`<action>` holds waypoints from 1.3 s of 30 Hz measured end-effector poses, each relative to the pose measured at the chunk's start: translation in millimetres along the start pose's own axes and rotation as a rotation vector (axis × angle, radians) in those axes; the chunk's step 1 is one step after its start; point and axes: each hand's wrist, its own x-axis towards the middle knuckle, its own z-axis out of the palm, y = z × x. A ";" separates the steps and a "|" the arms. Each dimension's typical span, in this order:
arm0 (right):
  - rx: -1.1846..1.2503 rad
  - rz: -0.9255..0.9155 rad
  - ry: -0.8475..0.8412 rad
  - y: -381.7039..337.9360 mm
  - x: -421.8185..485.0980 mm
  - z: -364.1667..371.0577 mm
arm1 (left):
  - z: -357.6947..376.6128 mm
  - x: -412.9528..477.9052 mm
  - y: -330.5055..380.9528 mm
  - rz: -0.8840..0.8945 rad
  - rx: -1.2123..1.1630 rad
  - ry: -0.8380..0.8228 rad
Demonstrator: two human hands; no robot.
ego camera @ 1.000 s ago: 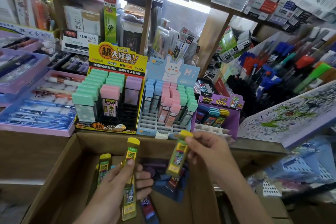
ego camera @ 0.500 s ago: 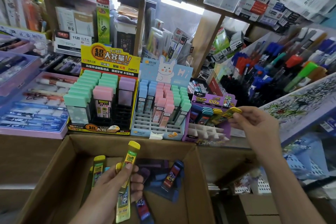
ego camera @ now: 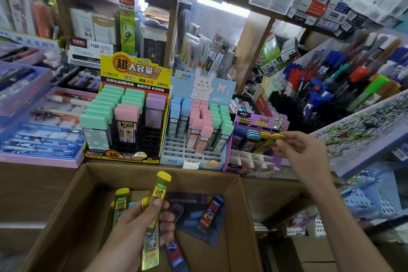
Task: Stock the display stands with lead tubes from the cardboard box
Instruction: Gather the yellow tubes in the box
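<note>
- Over the cardboard box, the left hand grips a fan of yellow lead tubes between its thumb and curled fingers. They look light, stiff and slick, so they are best pinched at the cap or across the flat sides.
- Loose dark blue tubes lie on the box floor just right of that hand, with open room above them.
- The purple stand has its back row filled and its front cells bare. The dividers are narrow, so a tube probably has to go in straight.
- The right hand pinches the cap of a yellow tube angled into the right end of that back row.
</note>
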 end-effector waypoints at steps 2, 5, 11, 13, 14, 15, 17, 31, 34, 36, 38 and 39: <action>-0.034 0.002 -0.004 1.3 0.7 3.8 | 0.4 0.2 -0.3 -0.002 0.002 -0.003; -0.059 0.052 -0.003 4.3 2.0 12.9 | 0.4 -0.2 -0.3 -0.005 0.006 -0.002; -0.116 0.142 0.007 11.0 2.7 26.1 | -0.3 -1.6 -0.5 0.005 0.005 0.002; -0.107 0.148 0.013 10.4 2.0 26.3 | 1.7 -2.4 -0.7 0.014 0.009 0.008; -0.103 0.149 0.024 9.8 1.1 26.1 | 3.3 -2.9 -0.7 0.020 0.013 0.014; -0.101 0.144 0.043 9.1 -0.5 25.9 | 4.7 -3.5 -1.0 0.030 0.018 0.020; -0.172 0.088 0.114 6.7 -4.5 24.7 | 6.7 -4.4 -1.1 0.051 0.032 0.031; 0.181 0.140 -0.448 -49.7 -85.0 103.9 | 4.8 -6.4 0.3 0.082 0.108 -0.046; 0.255 0.173 -0.563 -55.4 -97.1 122.5 | 4.5 -7.8 0.6 0.082 0.139 -0.072; 0.333 0.210 -0.602 -59.9 -102.2 131.3 | 3.7 -7.9 -0.1 0.072 0.145 -0.080; 0.394 0.231 -0.608 -62.5 -104.8 137.2 | 2.8 -7.7 -1.0 0.068 0.155 -0.086; 0.407 0.230 -0.604 -62.9 -105.5 138.9 | 2.6 -8.1 -1.0 0.068 0.161 -0.092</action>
